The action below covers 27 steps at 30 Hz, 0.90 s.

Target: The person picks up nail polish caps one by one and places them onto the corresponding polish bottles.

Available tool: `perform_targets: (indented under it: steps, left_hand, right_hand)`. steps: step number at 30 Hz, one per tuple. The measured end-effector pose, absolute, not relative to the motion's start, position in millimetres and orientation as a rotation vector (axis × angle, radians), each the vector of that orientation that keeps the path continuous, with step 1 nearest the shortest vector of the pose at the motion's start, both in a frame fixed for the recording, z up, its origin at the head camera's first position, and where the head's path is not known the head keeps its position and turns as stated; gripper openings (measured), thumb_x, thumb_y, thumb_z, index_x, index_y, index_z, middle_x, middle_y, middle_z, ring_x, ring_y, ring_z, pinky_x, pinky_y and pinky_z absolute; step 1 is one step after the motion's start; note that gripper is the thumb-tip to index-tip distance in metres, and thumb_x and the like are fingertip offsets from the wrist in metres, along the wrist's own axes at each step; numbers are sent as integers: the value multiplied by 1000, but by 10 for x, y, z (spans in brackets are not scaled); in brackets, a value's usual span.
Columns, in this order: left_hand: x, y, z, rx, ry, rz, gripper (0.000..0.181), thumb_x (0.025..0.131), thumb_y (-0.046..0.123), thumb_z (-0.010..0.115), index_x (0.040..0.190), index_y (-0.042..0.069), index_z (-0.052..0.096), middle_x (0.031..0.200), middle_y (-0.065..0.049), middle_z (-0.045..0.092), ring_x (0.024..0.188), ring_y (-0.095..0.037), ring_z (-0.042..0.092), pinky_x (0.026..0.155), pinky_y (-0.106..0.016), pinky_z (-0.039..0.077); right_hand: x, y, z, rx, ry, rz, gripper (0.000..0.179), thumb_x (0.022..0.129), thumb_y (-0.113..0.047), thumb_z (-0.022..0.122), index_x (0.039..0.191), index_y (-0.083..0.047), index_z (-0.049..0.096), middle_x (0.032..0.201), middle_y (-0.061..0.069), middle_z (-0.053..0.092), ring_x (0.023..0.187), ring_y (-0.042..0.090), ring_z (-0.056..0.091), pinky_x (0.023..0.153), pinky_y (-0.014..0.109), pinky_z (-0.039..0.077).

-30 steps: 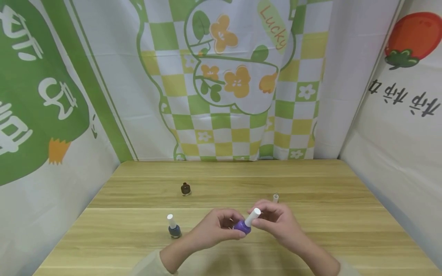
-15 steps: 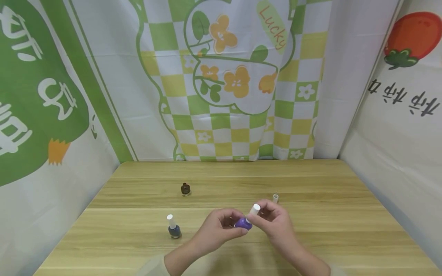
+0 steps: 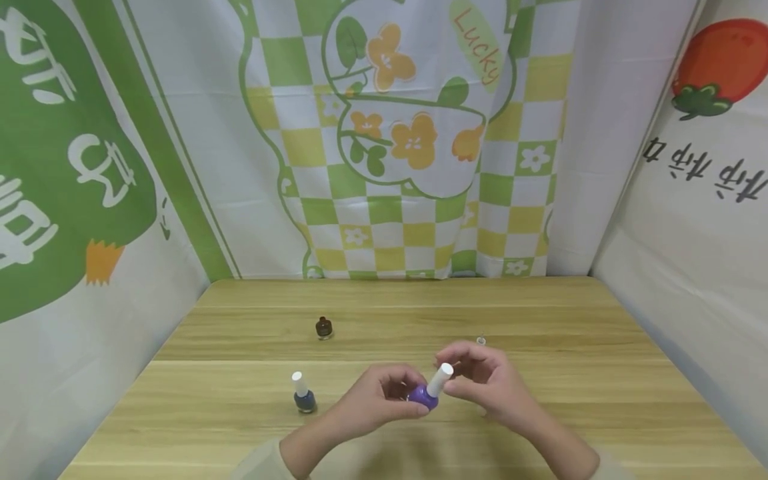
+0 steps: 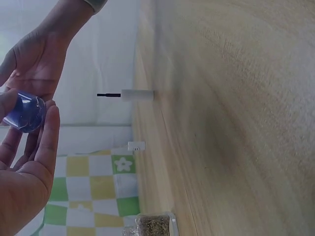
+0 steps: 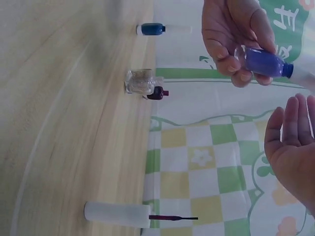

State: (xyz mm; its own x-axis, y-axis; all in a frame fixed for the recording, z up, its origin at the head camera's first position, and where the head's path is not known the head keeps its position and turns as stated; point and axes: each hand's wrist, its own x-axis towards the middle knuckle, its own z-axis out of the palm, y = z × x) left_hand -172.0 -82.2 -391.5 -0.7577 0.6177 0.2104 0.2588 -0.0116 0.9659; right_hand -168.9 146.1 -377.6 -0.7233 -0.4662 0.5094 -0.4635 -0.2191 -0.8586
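Note:
My left hand (image 3: 384, 399) grips a purple nail polish bottle (image 3: 423, 397) by its body, tilted, its white cap (image 3: 441, 378) leaning up to the right. Beside the cap is my right hand (image 3: 501, 387), thumb and fingers parted; in the right wrist view its fingers (image 5: 291, 120) stand apart from the bottle. A dark blue nail polish bottle (image 3: 305, 401) with a white cap stands to the left. Farther back is a dark, uncapped nail polish bottle (image 3: 324, 328). A white brush cap (image 5: 118, 215) stands with its brush upward, mostly hidden behind my right hand in the head view.
Another white brush cap (image 4: 138, 95) stands brush up on the wooden table (image 3: 240, 380). A clear glass bottle with glitter (image 5: 140, 81) shows in the wrist views, hidden in the head view. Printed curtains (image 3: 390, 227) enclose the back and sides.
Half a second ago my right thumb and fingers pinched the white cap; now they have parted and drawn back slightly right. The left hand still holds the purple bottle nearly in place.

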Motion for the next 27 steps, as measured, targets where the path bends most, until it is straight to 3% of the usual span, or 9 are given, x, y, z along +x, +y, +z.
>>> perform_targets:
  steps: [7, 12, 17, 27]
  left_hand:
    - [-1730, -826, -3938, 944, 1917, 1844, 21, 85, 3, 72, 103, -4, 66, 96, -7, 67, 83, -13, 64, 74, -31, 57]
    - [-1720, -823, -3922, 907, 1949, 1848, 21, 85, 5, 72, 104, -4, 66, 96, -6, 67, 82, -12, 64, 74, -29, 57]
    - [-1715, -822, -3914, 819, 2023, 1866, 22, 85, 6, 73, 104, -2, 66, 97, -6, 66, 83, -14, 64, 75, -29, 57]
    - [-1696, -793, -3942, 740, 2117, 1875, 25, 85, 9, 74, 106, -1, 66, 100, -6, 66, 87, -18, 64, 76, -29, 57]
  right_hand:
    - [-1674, 1486, -3749, -1136, 1959, -2095, 24, 87, 8, 65, 110, 0, 67, 110, 9, 66, 97, 19, 62, 81, 33, 55]
    - [-1654, 1445, -3751, -1092, 1971, -2133, 18, 88, 7, 64, 105, 0, 67, 103, 7, 65, 88, 15, 62, 75, 30, 56]
    - [-1613, 1375, -3750, -879, 2026, -2197, 12, 86, 1, 69, 97, 1, 64, 94, 5, 64, 81, 13, 61, 74, 29, 56]
    - [-1570, 1215, -3783, -507, 2145, -2267, 21, 81, 0, 74, 90, 8, 56, 86, 4, 61, 80, 15, 58, 74, 28, 55]
